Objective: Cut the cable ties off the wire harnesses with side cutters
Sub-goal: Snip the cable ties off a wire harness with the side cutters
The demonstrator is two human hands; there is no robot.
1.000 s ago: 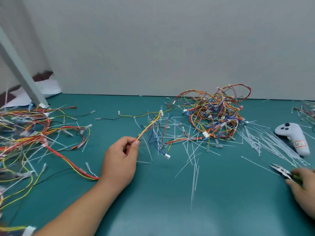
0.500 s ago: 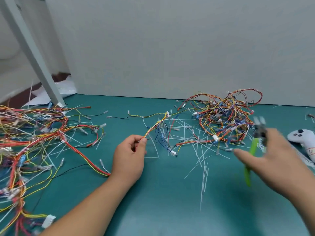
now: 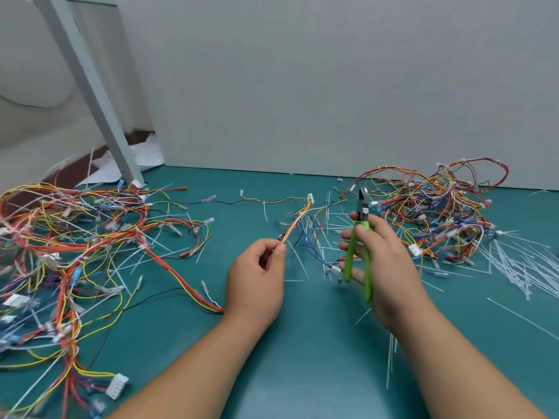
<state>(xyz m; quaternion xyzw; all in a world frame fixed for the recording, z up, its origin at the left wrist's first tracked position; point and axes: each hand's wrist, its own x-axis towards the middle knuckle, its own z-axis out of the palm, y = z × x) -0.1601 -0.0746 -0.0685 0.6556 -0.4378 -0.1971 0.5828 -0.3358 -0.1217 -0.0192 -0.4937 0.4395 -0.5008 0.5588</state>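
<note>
"Where was the wire harness (image 3: 295,220) in relation to the hands?"

"It was in the left hand (image 3: 257,276). The thumb and forefinger pinched the bundle of yellow, red and orange wires, and the other fingers curled in beneath. From the pinch the harness rose up and to the right, ending in a white connector (image 3: 310,198) above the green table (image 3: 302,364). Its other end came out under the wrist and ran left along the surface."

"And the side cutters (image 3: 362,208)?"

"The right hand (image 3: 390,267) gripped them just to the right of the harness, not touching it. The fingers wrapped the green handles, which stood spread apart. The dark tips pointed upward, roughly level with the connector."

"Was anything between the two hands?"

"Loose blue and red wires and white cut ties (image 3: 305,261), lying flat on the table."

"And the rest of the work?"

"One tangled pile of harnesses (image 3: 432,213) lay behind the right hand, with a larger heap (image 3: 60,246) far to the left. A fan of trimmed ties (image 3: 514,264) lay at the right edge."
</note>
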